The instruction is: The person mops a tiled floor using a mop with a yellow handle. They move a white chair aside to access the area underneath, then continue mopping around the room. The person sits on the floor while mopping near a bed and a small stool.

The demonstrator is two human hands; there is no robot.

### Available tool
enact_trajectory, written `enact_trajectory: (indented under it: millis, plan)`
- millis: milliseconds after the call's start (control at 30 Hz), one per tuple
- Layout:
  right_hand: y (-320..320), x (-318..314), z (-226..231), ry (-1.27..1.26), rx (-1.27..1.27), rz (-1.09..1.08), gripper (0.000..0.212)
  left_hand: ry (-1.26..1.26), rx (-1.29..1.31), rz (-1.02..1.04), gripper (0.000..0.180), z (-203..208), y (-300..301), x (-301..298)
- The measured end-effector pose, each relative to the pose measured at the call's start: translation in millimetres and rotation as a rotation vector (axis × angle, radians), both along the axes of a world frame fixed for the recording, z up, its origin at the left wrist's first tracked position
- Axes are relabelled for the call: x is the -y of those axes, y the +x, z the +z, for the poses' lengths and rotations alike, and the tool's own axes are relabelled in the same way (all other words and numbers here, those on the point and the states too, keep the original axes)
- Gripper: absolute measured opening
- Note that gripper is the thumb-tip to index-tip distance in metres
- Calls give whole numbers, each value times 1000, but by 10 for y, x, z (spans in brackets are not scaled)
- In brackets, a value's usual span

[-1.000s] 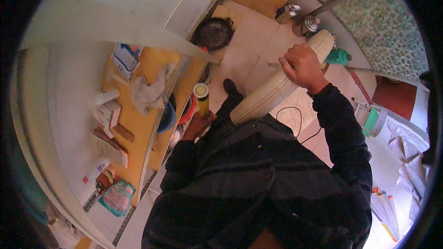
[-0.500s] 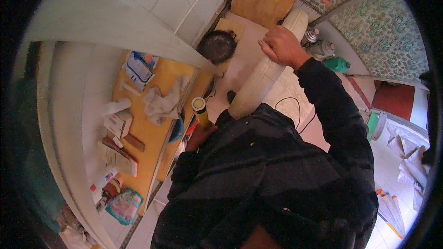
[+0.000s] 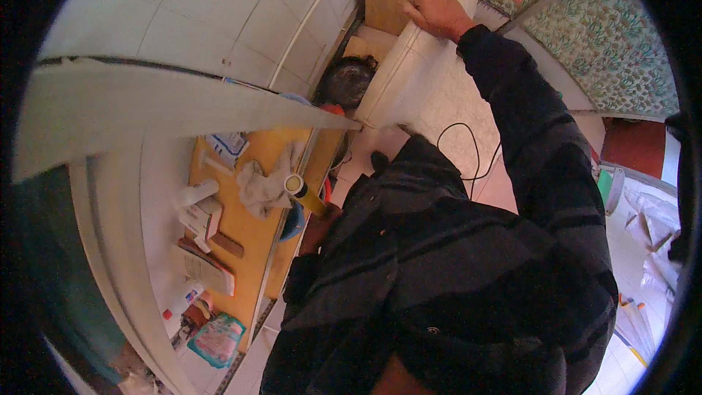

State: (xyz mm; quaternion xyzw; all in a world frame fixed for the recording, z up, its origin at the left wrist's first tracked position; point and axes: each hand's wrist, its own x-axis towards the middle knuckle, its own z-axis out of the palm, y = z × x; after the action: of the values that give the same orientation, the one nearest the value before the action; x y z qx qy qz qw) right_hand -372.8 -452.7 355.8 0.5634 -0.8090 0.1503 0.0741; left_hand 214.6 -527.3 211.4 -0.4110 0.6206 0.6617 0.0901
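My right hand point(image 3: 440, 13) is closed over the upper edge of a thick cream-white padded panel point(image 3: 409, 58), which looks like a cushion or small mattress standing on edge. Its near end stands on the pink floor, close to my dark trousers. Low at my left side, my left hand point(image 3: 322, 228) is wrapped round a yellow cylinder point(image 3: 313, 202) with a dark collar and a round pale end; its exact kind does not show. Part of that hand is shadowed and hidden by my dark jacket.
A black frying pan point(image 3: 346, 82) lies left of the panel, by the tiled wall. A wooden shelf point(image 3: 257, 249) on the left bears a cloth point(image 3: 263, 184), boxes and packets. A black cable point(image 3: 479, 157) loops at the right. A pale beam point(image 3: 190, 106) crosses the left side.
My right hand has moved farther away with the panel, whose near end has shifted away from my body. The bottles and canisters beside it have gone out of sight. My left hand keeps the cylinder.
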Motion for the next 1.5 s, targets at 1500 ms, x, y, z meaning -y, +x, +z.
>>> enact_trajectory:
  millis: [1500]
  plan:
    - [601, 340, 58, -258, 175, 566, 5, -224, 225, 34, 52, 931, -1559, -578]
